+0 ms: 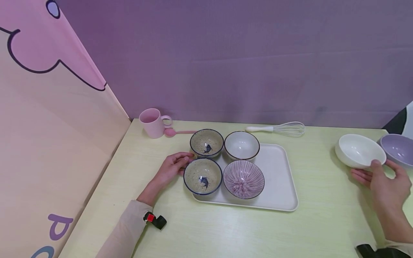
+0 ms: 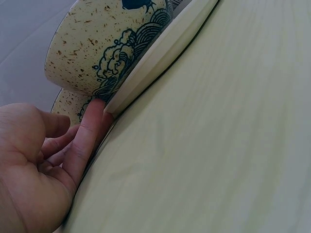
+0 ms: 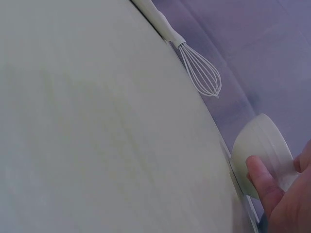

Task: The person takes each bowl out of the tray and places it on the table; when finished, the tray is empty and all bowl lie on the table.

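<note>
At the right side of the table my right hand (image 1: 388, 182) grips a white bowl (image 1: 359, 150), thumb at the near rim and fingers under its side. The right wrist view shows the fingers against the bowl's outer wall (image 3: 262, 145). My left hand (image 1: 172, 166) is at the left of a white tray (image 1: 277, 179), its fingertips at the tray's edge and the speckled bowls. Grouped on the tray's left part are two speckled bowls with blue motifs (image 1: 206, 143), a white dark-rimmed bowl (image 1: 242, 145) and a purple-striped bowl (image 1: 243, 179).
A purple bowl (image 1: 398, 148) sits just right of the white bowl. Along the back lie a white whisk (image 1: 288, 129), a pink spoon (image 1: 171, 132) and a pink mug (image 1: 151, 123). A purple backdrop (image 1: 226, 64) rises behind the table, and a printed panel stands at left.
</note>
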